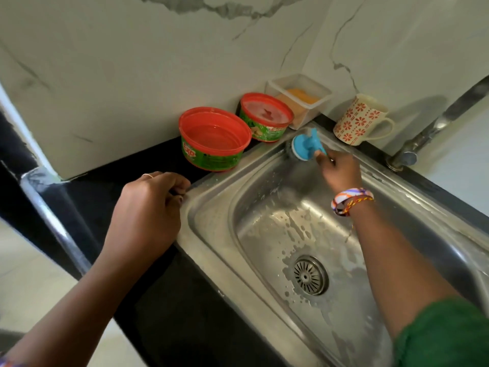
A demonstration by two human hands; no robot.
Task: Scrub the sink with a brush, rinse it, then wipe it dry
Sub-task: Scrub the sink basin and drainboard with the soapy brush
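Note:
A steel sink (pixel 211 229) fills the lower right, its basin streaked with soapy foam around the round drain (pixel 310 274). My right hand (pixel 341 170) grips the handle of a blue round brush (pixel 304 145), whose bristles press against the sink's far left corner. My left hand (pixel 150 207) rests on the black counter at the sink's left rim, fingers curled under; I cannot see anything in it.
On the counter behind the sink stand an open red tub (pixel 214 139), a second red-lidded tub (pixel 266 117), a clear box with an orange sponge (pixel 299 98) and a patterned mug (pixel 361 120). The tap (pixel 436 123) rises at the right. Marble wall (pixel 158 62) behind.

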